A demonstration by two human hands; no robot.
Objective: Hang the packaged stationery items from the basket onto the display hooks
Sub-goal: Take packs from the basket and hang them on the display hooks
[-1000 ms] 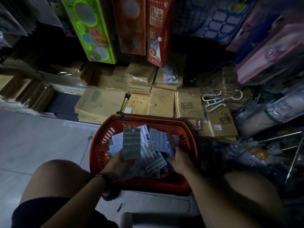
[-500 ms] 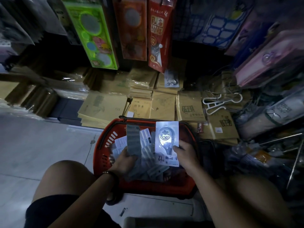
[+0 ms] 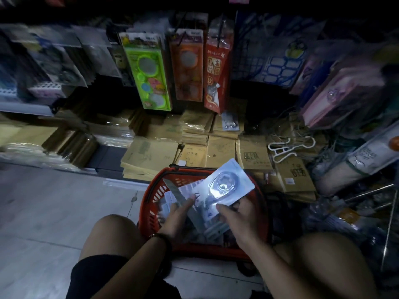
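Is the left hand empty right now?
No, the left hand grips a narrow stack of packs over the red basket, while the right hand holds a blister pack.

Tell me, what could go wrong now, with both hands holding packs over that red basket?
The right hand pinches the blister pack at its lower edge, so it might slip into the basket. The left hand grips a tilted grey pack; it could slide out.
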